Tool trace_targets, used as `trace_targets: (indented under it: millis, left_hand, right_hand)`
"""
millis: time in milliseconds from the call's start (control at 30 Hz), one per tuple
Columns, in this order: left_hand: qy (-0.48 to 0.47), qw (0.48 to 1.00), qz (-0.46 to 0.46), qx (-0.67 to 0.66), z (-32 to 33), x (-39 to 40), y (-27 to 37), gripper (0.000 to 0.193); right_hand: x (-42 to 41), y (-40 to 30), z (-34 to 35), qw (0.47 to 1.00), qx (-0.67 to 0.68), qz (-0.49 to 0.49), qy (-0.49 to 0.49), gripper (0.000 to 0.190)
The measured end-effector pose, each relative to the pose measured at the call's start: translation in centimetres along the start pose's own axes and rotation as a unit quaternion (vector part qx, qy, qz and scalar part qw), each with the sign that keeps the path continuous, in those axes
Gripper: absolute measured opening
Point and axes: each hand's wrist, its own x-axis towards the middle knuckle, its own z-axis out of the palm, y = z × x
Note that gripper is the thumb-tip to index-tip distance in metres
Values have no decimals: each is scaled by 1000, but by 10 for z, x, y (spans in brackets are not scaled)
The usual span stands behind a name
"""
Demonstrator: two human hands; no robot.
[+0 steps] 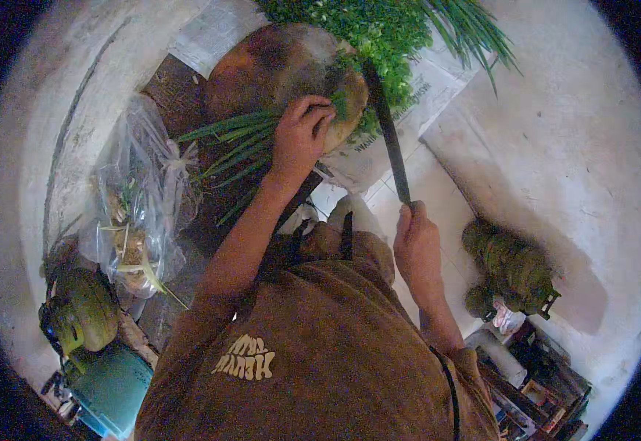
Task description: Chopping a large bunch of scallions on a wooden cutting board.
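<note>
My left hand grips a bunch of long green scallion leaves on a round wooden chopping block. The leaves trail off to the left past the block's edge. In my right hand is the handle end of a long dark-bladed knife. Its blade points away from me along the block's right edge, and the tip lies by a large heap of chopped scallions. Beneath that heap is a white printed sack. Small green bits cling to the block near my left fingertips.
A knotted clear plastic bag with scraps sits left of the block. Lower left are a large green gourd-like vegetable and a teal plastic container. Whole scallions lie at top right. A dark greenish bundle and a cluttered crate stand at right.
</note>
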Motion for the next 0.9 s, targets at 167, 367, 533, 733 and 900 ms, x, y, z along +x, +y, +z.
trace_targets:
  millis: [167, 367, 533, 733, 900]
  left_hand:
    - [-8, 1000, -17, 1, -2, 0, 1, 9]
    - [-6, 1000, 3, 9, -2, 4, 3, 9]
    - [-1, 1000, 5, 6, -1, 2, 0, 10]
    - [-4, 1000, 5, 22, -1, 1, -3, 12]
    - [-15, 999, -5, 44, -2, 1, -1, 10]
  right_hand:
    - [-7, -3, 0, 1000, -7, -23, -12, 23]
    - [-6, 0, 14, 997, -42, 23, -53, 25]
    - [20, 7, 9, 1000, -19, 12, 18, 22]
    - [11, -4, -4, 999, -8, -38, -28, 23]
    - [4, -2, -3, 999, 5, -25, -33, 22]
